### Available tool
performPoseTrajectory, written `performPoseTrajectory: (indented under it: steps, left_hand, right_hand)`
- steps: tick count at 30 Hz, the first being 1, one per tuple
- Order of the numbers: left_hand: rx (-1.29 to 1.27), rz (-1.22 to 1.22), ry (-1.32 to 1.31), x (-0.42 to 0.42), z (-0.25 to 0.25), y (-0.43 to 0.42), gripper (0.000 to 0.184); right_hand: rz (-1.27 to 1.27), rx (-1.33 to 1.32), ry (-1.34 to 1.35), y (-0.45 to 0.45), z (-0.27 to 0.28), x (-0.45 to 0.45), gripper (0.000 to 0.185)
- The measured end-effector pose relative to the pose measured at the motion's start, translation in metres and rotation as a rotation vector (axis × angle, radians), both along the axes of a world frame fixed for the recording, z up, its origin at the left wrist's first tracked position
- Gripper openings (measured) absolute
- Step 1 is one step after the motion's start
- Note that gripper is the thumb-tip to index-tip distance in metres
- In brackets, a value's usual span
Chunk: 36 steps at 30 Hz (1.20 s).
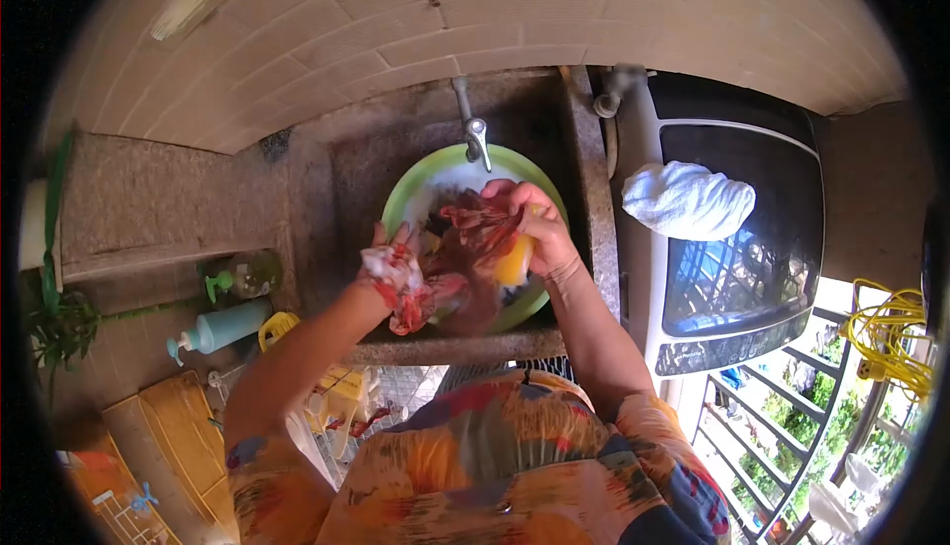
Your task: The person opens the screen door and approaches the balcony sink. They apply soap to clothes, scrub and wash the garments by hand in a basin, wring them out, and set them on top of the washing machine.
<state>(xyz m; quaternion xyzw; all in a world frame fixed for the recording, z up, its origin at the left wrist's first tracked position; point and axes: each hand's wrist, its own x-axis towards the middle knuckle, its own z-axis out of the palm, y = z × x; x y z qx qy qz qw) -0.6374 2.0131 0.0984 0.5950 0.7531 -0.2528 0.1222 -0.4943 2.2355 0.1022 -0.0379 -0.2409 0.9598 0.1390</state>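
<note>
A green basin [400, 195] of sudsy water sits in the stone sink. Over it, my right hand [549, 231] is closed on a wet red patterned cloth [475, 220]. A smooth yellow piece [513, 262] hangs just below those fingers; whether it is soap or fabric I cannot tell. At the basin's left rim, my left hand [381, 260] has a foamy part of the red cloth bunched over its palm and wrist, fingers partly curled round it. Darker wet fabric lies in the water between my hands, partly hidden.
A metal tap [477, 139] reaches over the basin's back. On the right, a folded white towel [690, 200] lies on a dark-lidded washing machine [742, 283]. Left of the sink are a blue pump bottle [226, 327] and a green-topped bottle [252, 276]. Yellow cable [888, 332] hangs far right.
</note>
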Motion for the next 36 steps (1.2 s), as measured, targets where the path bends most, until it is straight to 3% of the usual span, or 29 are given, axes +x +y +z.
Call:
performPoseTrajectory:
  steps: [2,3,5,6,7,8,10,12,14,17,18,20,22,24,25,26,28,30,31,33,36]
  left_hand:
    - [-0.211,0.015,-0.176,-0.01,0.02,-0.011,0.048]
    - [-0.1,0.079,-0.099,-0.012,0.01,-0.021,0.045]
    - [0.049,0.533,-0.704,-0.018,0.009,-0.014,0.044]
    - [0.126,0.761,-1.008,-0.018,0.013,-0.007,0.043]
    - [0.271,1.173,-1.444,-0.007,0.015,0.0,0.043]
    - [0.389,1.339,-1.786,0.005,0.013,0.011,0.043]
    - [0.544,1.433,-2.285,0.031,0.012,0.032,0.042]
    - [0.677,1.403,-2.515,0.048,0.014,0.042,0.041]
    - [0.893,1.367,-2.608,0.055,0.017,0.044,0.04]
    - [1.447,1.215,-2.535,0.062,0.018,0.04,0.04]
    - [1.727,1.132,-2.404,0.066,0.019,0.041,0.04]
    - [2.401,0.933,-1.834,0.077,0.029,0.054,0.04]
    - [2.773,0.792,-1.336,0.084,0.043,0.075,0.04]
    - [2.948,0.42,-2.168,0.086,0.057,0.1,0.037]
    - [2.33,0.793,-2.367,0.068,-0.001,0.057,0.043]
    - [1.692,0.91,-2.383,0.05,-0.059,0.015,0.049]
    - [0.92,1.633,-2.778,0.051,0.018,0.019,0.056]
    - [0.936,1.722,-2.588,0.045,0.035,0.021,0.059]
    - [0.941,1.756,-2.494,0.042,0.037,0.022,0.06]
    - [1.009,1.344,-2.282,0.046,0.038,0.023,0.059]
    - [1.024,0.76,-1.904,0.049,0.04,0.033,0.057]
  right_hand:
    - [0.055,0.038,0.069,0.004,0.015,-0.007,0.013]
    - [0.086,0.09,0.085,0.005,0.019,-0.01,0.012]
    - [0.093,0.295,0.108,0.001,0.031,-0.016,0.007]
    - [0.169,0.241,0.076,-0.006,0.041,-0.017,0.005]
    - [0.195,0.286,0.102,-0.015,0.043,-0.02,0.006]
    - [0.222,0.332,0.13,-0.026,0.046,-0.025,0.007]
    - [0.394,0.376,0.078,-0.054,0.075,-0.025,0.007]
    - [0.21,0.909,0.35,-0.095,0.066,-0.034,0.009]
    - [0.177,1.253,0.232,-0.118,0.086,-0.027,0.013]
    - [0.021,1.427,0.231,-0.132,0.108,-0.026,0.017]
    - [-0.062,1.481,0.227,-0.131,0.12,-0.024,0.017]
    - [-0.172,1.66,0.2,-0.121,0.123,-0.029,0.02]
    - [-0.288,1.828,0.13,-0.114,0.107,-0.039,0.025]
    - [-0.397,1.903,0.007,-0.104,0.077,-0.05,0.033]
    - [-0.251,1.958,-0.175,-0.097,0.058,-0.056,0.035]
    - [-0.095,1.996,-0.362,-0.088,0.035,-0.06,0.037]
    - [0.042,1.672,-0.59,-0.06,-0.02,-0.055,0.038]
    - [-0.001,1.431,-0.625,-0.041,-0.067,-0.043,0.034]
    - [0.099,1.183,-0.589,-0.031,-0.07,-0.035,0.033]
    - [0.287,0.679,-0.505,-0.021,-0.065,-0.023,0.034]
    - [0.408,0.74,-0.51,-0.012,-0.026,-0.026,0.033]
